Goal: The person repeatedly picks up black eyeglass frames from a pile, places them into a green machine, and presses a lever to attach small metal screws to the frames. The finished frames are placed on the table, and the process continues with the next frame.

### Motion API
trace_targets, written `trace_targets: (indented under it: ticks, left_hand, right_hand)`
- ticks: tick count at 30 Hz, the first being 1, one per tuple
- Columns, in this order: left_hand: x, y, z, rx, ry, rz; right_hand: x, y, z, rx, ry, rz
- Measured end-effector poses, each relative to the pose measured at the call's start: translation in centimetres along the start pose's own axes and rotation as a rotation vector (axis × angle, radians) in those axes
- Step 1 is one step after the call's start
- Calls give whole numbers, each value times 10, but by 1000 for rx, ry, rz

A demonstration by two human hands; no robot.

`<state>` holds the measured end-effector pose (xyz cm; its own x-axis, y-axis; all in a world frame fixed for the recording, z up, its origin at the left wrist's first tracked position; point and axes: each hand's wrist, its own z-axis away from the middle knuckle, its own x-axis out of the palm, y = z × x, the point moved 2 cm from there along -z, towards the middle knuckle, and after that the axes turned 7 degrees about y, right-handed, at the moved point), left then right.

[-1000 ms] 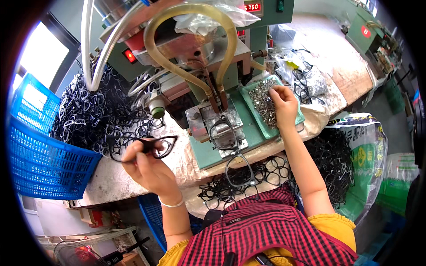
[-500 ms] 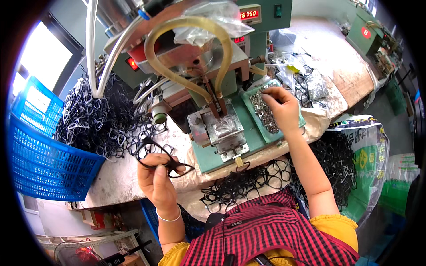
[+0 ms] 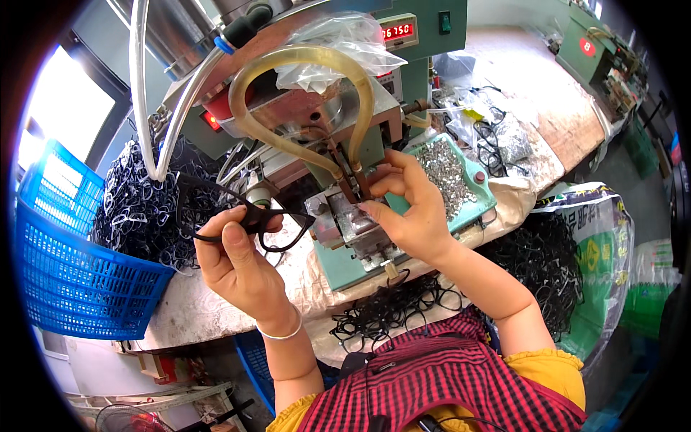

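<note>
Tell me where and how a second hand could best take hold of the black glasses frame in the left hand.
Probably at the pointed outer corner on the right, pinched lightly and approached from the right. That end of the black glasses frame juts out free, while the left hand grips near the bridge; the right hand is on that side.
</note>
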<state>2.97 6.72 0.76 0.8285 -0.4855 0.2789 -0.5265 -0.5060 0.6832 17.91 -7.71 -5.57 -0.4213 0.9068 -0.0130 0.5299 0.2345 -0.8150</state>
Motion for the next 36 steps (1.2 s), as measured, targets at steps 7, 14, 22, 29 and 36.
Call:
trace_targets:
  ticks: [7, 14, 22, 29, 36]
  left_hand:
    - [0, 2, -4, -28, -19, -12]
    - [-8, 1, 24, 24, -82, -155]
    - [13, -17, 61, 532, -824, -257]
    - [15, -9, 51, 427, -936, -269]
    - [8, 8, 54, 313, -959, -378]
  right_hand:
    - [-3, 0, -6, 135, -84, -54]
    - [-7, -19, 8, 367, -92, -248]
    - [-89, 82, 17, -58, 34, 983]
    - [-104, 98, 14, -91, 143, 779]
    - [-98, 135, -49, 185, -126, 786]
